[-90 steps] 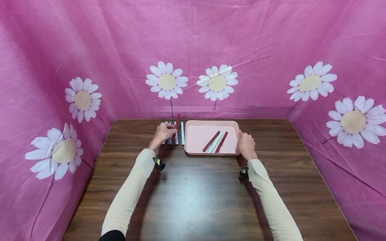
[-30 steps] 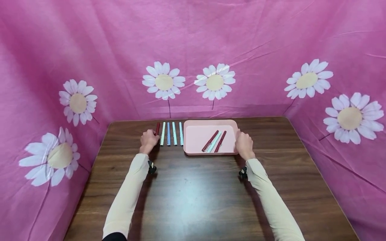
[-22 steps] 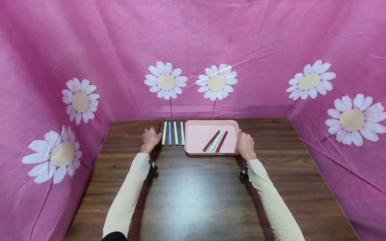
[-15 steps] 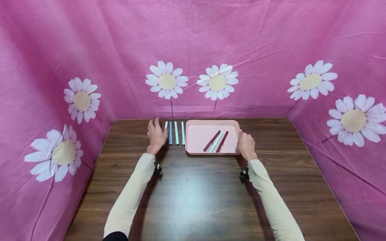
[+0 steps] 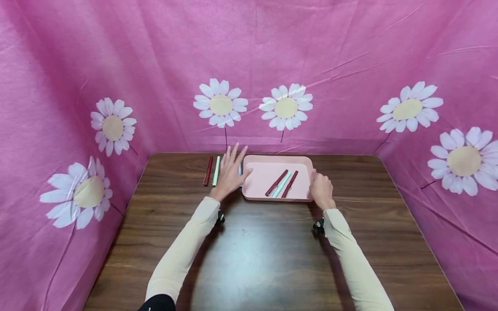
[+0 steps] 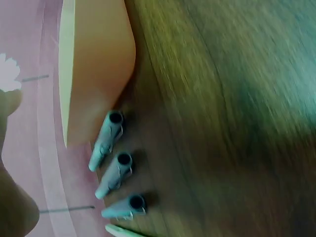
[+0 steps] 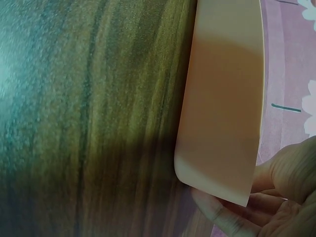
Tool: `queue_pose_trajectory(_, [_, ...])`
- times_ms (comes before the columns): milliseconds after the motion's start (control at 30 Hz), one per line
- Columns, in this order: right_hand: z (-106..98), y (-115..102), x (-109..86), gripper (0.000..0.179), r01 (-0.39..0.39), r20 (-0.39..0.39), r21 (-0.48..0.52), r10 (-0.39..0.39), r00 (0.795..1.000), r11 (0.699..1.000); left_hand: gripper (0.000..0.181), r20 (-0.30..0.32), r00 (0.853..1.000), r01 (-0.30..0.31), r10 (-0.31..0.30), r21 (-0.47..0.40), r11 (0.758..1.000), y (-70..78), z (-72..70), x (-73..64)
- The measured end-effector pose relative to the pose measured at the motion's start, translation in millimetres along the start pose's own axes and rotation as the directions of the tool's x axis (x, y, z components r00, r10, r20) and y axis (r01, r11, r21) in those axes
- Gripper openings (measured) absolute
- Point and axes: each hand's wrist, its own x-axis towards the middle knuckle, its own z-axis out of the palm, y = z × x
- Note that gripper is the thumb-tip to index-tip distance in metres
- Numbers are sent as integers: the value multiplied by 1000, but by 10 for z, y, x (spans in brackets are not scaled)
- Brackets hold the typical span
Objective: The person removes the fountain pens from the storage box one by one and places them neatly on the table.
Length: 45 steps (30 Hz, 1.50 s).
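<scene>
My left hand (image 5: 230, 172), fingers spread and holding nothing, is over the row of pens beside the tray's left wall. Left of it lie a dark red pen (image 5: 208, 171) and a pale green pen (image 5: 216, 171). The hand mostly hides the row's other pens in the head view. The left wrist view shows three of them, a pen (image 6: 107, 140) by the tray corner and two more below it. My right hand (image 5: 321, 189) grips the right end of the pink tray (image 5: 256, 172), fingers (image 7: 222, 212) around its wall. Inside lie a mint pen (image 5: 281, 184) and two dark red pens (image 5: 289, 184).
The brown wooden table (image 5: 249, 246) carries everything, with its far edge just behind the pens and tray. A pink curtain (image 5: 249, 52) with printed daisies hangs behind and on both sides.
My left hand set the dark red pen down at the row's left end, let go, then moved right over the other pens towards the tray, fingers spreading. The right hand stays on the tray.
</scene>
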Motion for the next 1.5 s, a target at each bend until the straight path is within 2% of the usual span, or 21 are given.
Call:
queue_pose_trajectory(133, [-13,17,2,24,-6,8,-6,6,1000,1000,90,85,994,-64,62,23,998,129,62,6])
queue_pose_trajectory(267, [-10,28,0,18,4,-5,-3,-4,1000,1000,90,132,985,-110,107,10,994,249,127,-3])
queue_pose_trajectory(467, [38,39,-3,19,29,-47,-3,-29,998,1000,85,234,954,-196,189,10,981,395,257,-63])
queue_pose_trajectory(567, [54,23,-3,17,44,-54,-1,-44,998,999,85,266,940,-217,212,-13,976,457,325,-96])
queue_pose_trajectory(633, [56,13,-2,15,49,-55,-3,-49,997,999,83,269,940,-207,208,-33,978,488,374,-108])
queue_pose_trajectory(733, [54,9,-5,14,44,-47,-4,-45,998,999,74,263,946,-179,188,-58,982,530,439,-120])
queue_pose_trajectory(833, [48,10,-12,15,44,-43,-3,-44,998,999,61,266,954,-123,139,-74,990,575,489,-128])
queue_pose_trajectory(967, [44,14,-6,15,40,-47,-4,-40,998,999,41,282,958,-45,58,-50,998,636,547,-147])
queue_pose_trajectory(1133, [29,7,11,17,48,-41,-4,-48,998,999,18,264,963,74,-63,-32,997,715,587,-167])
queue_pose_trajectory(1267, [3,16,5,16,37,-43,-9,-37,998,999,12,296,944,167,-144,-53,985,788,579,-138])
queue_pose_trajectory(1400, [1,31,-6,14,34,-32,-14,-34,999,999,13,359,907,254,-220,-49,966,801,565,-110])
queue_pose_trajectory(1500, [12,29,-20,16,34,-23,-6,-34,999,999,11,408,881,282,-239,-48,958,775,533,-99])
